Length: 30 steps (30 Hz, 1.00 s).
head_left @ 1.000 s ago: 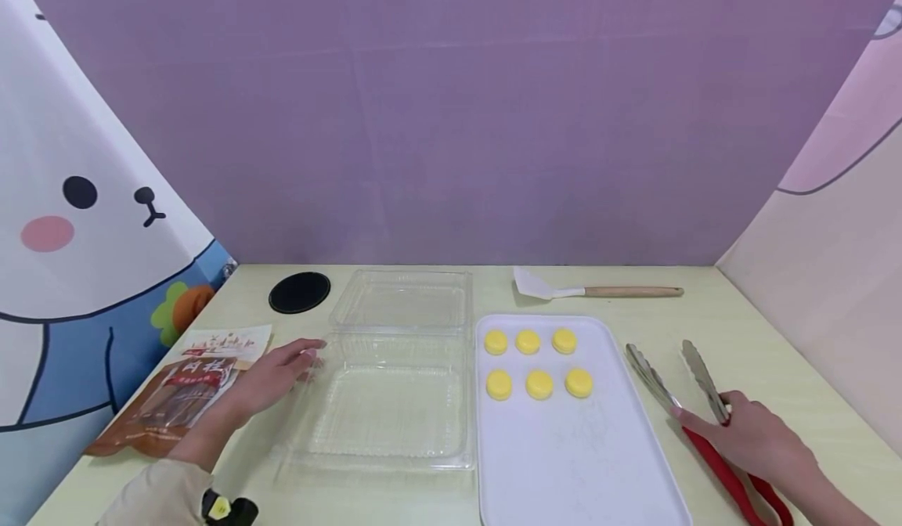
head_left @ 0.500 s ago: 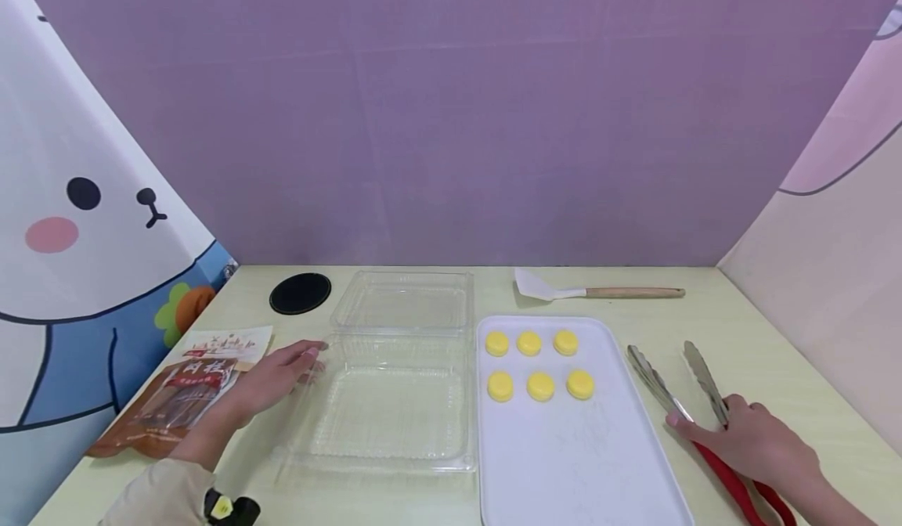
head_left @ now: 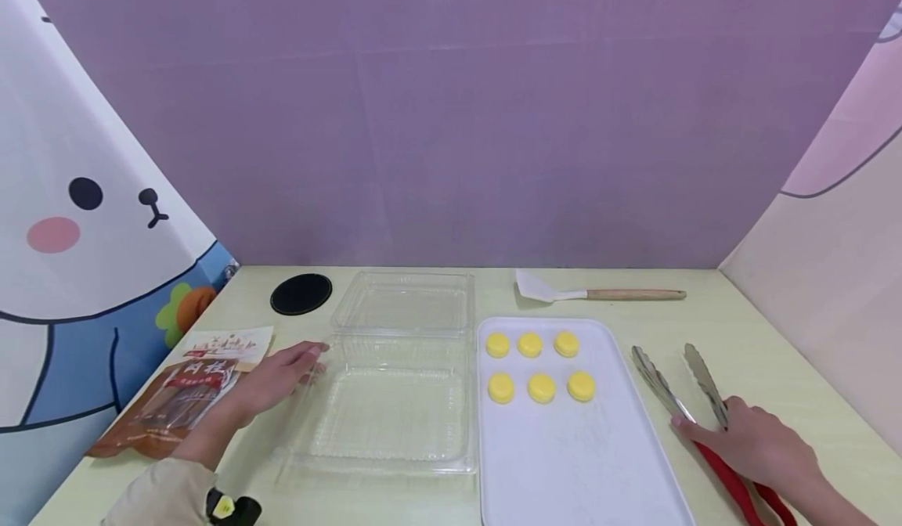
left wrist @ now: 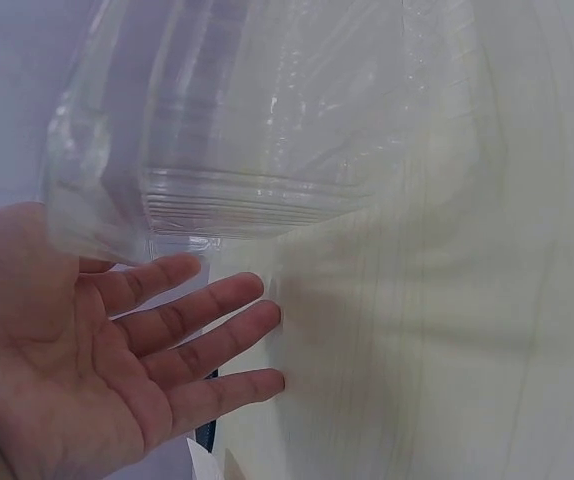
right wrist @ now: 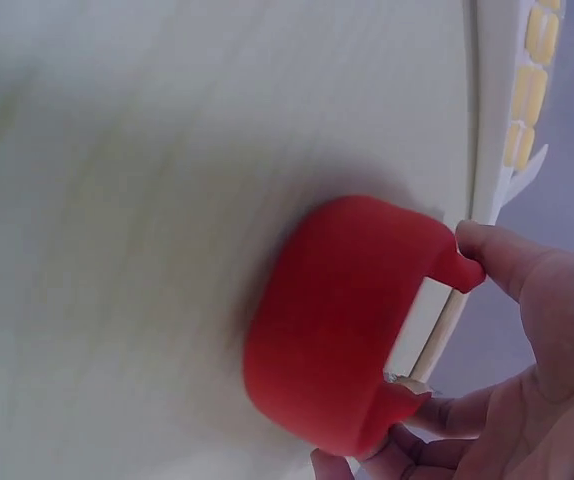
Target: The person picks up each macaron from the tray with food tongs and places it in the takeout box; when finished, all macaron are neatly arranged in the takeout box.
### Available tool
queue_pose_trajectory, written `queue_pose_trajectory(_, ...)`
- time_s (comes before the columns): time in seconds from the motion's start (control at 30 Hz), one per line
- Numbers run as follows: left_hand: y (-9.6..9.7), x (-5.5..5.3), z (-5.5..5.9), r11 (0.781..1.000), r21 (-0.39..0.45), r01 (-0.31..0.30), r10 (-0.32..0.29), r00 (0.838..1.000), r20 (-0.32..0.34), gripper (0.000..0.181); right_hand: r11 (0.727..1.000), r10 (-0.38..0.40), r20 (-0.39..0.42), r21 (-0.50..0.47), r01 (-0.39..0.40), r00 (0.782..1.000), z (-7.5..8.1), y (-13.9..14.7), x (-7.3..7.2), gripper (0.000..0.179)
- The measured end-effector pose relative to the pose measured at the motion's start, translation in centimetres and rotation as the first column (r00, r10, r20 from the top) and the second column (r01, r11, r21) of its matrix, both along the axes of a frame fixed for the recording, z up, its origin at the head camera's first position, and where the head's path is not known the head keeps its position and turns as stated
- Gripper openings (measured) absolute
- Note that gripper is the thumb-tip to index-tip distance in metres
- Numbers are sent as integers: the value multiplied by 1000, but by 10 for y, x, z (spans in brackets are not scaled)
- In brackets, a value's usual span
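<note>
A clear plastic clamshell box (head_left: 395, 463) lies with its lid (head_left: 405, 303) folded back. My left hand (head_left: 278, 377) is at the box's left side. In the left wrist view, the fingers of that hand (left wrist: 97, 350) are spread and relaxed below the clear wall (left wrist: 257, 200); whether the thumb touches it is hidden. My right hand (head_left: 764, 444) holds red-handled metal tongs (head_left: 729, 479), thumb on one arm and fingers on the other, tips spread. The right wrist view shows the red handle end (right wrist: 337, 320). A white tray (head_left: 578, 463) bears several yellow macaron-like rounds (head_left: 541, 387).
Behind the tray lies a white spatula (head_left: 634, 294) with a wooden handle. A black round disc (head_left: 301, 294) is at the back left. Beneath my left forearm a brown food packet (head_left: 176, 401) rests on the pale table (head_left: 352, 502). Fabric walls enclose the back and sides.
The tongs' arms have come slightly closer together in my right hand. My left hand stays by the box, and the view has shifted a little.
</note>
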State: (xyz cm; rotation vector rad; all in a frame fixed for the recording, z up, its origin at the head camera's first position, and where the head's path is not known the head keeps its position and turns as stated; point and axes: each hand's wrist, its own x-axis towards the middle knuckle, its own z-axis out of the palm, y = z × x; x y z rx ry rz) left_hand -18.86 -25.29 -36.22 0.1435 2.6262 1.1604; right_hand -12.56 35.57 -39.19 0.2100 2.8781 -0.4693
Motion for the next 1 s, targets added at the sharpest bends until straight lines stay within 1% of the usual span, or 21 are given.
queue_pose_trajectory(0.17,0,0,1,1000,-23,0,0,1000,7,57,1000,24,-13,8,-24,1000,4,3,-3,86)
queue_pose_trajectory(0.4,1,0,2,999,-39,8,-8,1000,-4,58,997,71,-64,28,-69,995,13,6,-11,96)
queue_pose_trajectory(0.5,1,0,2,999,-37,12,-13,1000,-10,57,995,95,-100,35,-92,990,20,7,-15,96)
queue_pose_trajectory(0.8,0,2,3,999,-31,13,-13,1000,-20,53,984,177,-209,41,-173,962,39,1,-25,81)
queue_pose_trajectory(0.9,-1,2,2,1000,-28,8,-8,1000,-18,53,978,209,-249,36,-206,946,46,-2,-25,76)
queue_pose_trajectory(1.0,-1,2,0,1000,-25,3,-3,1000,-14,53,971,237,-284,32,-238,929,51,-4,-27,77)
